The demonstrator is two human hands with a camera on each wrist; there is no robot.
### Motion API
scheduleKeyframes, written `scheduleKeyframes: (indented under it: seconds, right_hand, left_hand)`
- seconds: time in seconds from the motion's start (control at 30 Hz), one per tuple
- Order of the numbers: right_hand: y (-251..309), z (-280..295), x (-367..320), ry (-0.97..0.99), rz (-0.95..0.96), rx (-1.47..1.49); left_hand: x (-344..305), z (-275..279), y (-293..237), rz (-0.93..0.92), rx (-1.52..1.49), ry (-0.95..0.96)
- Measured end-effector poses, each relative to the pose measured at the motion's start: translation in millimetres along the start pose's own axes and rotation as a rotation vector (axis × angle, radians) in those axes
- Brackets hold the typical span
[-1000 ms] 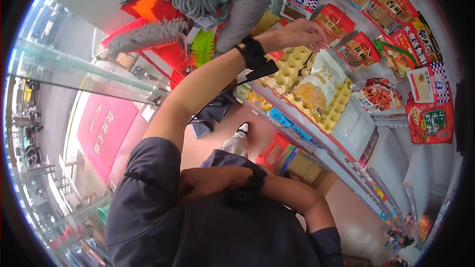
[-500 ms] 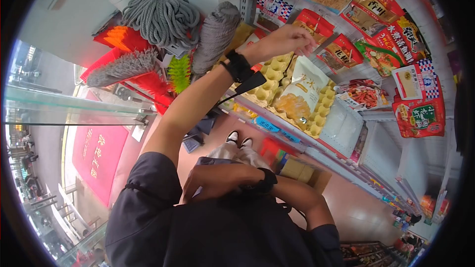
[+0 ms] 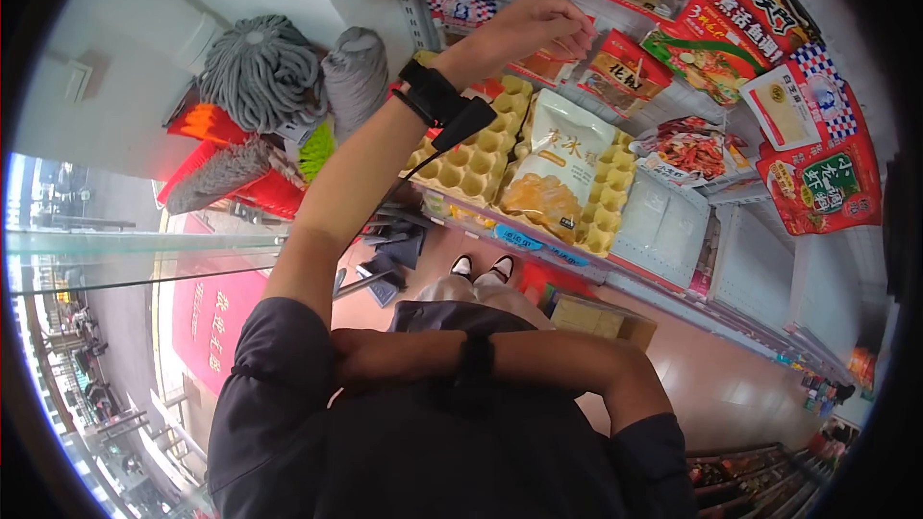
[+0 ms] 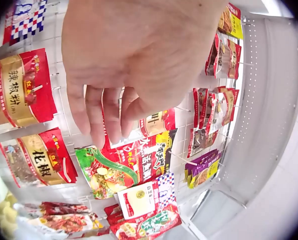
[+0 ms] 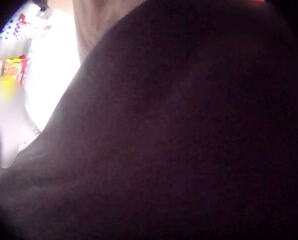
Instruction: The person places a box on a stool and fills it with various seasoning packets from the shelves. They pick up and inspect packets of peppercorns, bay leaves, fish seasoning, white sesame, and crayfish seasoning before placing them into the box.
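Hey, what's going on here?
A person holds their left hand out near hanging food packets, with nothing visible in its grasp. Their right hand is tucked across the body by the dark left sleeve; what it touches is unclear. A snack bag lies on yellow egg trays.

In the head view, the left hand (image 3: 529, 34) is at upper centre, before hanging packets (image 3: 625, 72). Below it in the frame, egg trays (image 3: 461, 168) lie on a shelf (image 3: 673, 301), with a bag (image 3: 556, 173) on them. Mop heads (image 3: 260, 75) are at upper left, above a mat (image 3: 207, 319).
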State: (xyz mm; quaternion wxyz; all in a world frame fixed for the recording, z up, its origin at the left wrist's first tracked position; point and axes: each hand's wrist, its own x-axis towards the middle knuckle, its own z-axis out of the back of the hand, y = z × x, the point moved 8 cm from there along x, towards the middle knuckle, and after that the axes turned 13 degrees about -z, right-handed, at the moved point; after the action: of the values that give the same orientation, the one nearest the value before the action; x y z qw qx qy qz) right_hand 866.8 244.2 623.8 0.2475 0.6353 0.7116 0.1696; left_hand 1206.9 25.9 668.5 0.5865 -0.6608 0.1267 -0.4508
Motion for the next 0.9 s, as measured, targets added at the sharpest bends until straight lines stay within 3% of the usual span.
scheduleKeyframes:
  seconds: [0.13, 0.37, 0.43, 0.57, 0.63, 0.73, 0.83, 0.9]
  right_hand:
    - [-19, 4, 8, 0.139, 0.042, 0.015]
    - [1, -4, -34, 0.209, 0.138, 0.163]
    - [3, 5, -44, 0.044, 0.113, 0.047]
    - [-4, 16, -64, 0.112, 0.046, -0.096]
    - [0, 9, -72, 0.269, 0.110, -0.080]
    - [5, 5, -77, 0.333, 0.146, -0.144]
    - [12, -1, -82, 0.344, 0.247, -0.092]
    - [21, -4, -94, 0.340, 0.168, -0.089]
  left_hand:
    - [25, -10, -3, -0.030, 0.059, 0.096]
    - [33, -3, -13, -0.004, 0.085, 0.081]
    - [29, 4, -11, -0.015, 0.076, 0.041]
    - [22, 16, -7, 0.024, 0.115, -0.014]
    - [18, 21, 2, 0.017, 0.091, -0.020]
    - [18, 20, 10, 0.008, 0.078, -0.014]
    - [18, 16, 6, 0.021, 0.110, -0.008]
    - [14, 13, 6, 0.035, 0.128, -0.020]
